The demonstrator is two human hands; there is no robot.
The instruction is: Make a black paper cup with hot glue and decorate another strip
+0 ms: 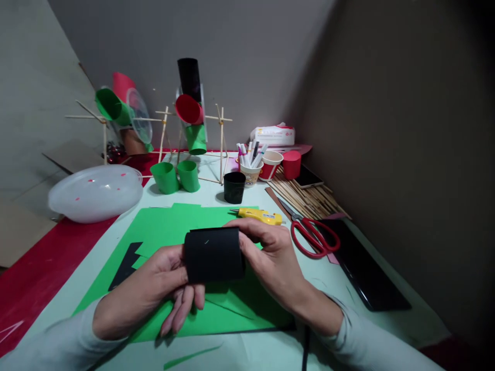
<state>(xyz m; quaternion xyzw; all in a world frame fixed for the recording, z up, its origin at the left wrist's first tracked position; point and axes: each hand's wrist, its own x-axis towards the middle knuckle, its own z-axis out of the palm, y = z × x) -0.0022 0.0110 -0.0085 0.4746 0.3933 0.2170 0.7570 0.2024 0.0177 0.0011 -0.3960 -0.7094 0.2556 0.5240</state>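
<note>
A rolled black paper tube [213,255] lies sideways between my hands, above the green paper sheets [228,312]. A seam runs along its top edge, and a small light mark shows on its front. My left hand [166,278] grips the tube's left end, thumb in front, some fingers partly hidden behind or inside it. Closed on the right end is my right hand [268,247], its thumb at the rim and fingers over the top. Just beyond the right hand lies a yellow glue gun [261,215]. Black paper scraps [126,265] rest left of my left wrist.
Red-handled scissors [315,237] and a black tablet-like slab [367,268] lie at right, near wooden sticks [309,193]. Behind stand a black cup [234,188], green cups [164,178], a marker cup [251,172] and stick-framed wheels [189,111]. A translucent plastic bowl [96,193] is at left.
</note>
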